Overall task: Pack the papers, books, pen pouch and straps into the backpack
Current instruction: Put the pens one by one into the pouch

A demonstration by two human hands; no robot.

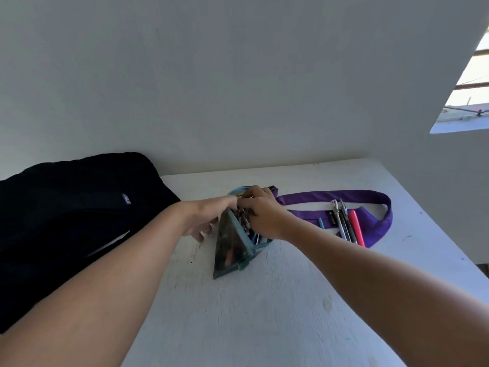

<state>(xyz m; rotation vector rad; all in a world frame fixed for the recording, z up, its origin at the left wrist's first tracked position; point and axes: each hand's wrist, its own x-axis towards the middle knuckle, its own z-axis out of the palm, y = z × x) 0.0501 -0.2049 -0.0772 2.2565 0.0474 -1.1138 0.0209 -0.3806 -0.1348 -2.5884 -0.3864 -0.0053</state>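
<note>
white table (264,313), pouch (232,247) between hands

You have the backpack (74,207) lying at the left of the table (264,313), pushed back against the wall (238,75). The pen pouch (232,245) stands near the table's middle, just right of the backpack. Your left hand (203,221) is on the pouch's left side and your right hand (262,215) is over its open top. To the right of the pouch the strap (344,197) lies in a loop on the table, and a cluster of pens (346,223) rests across it.
</note>
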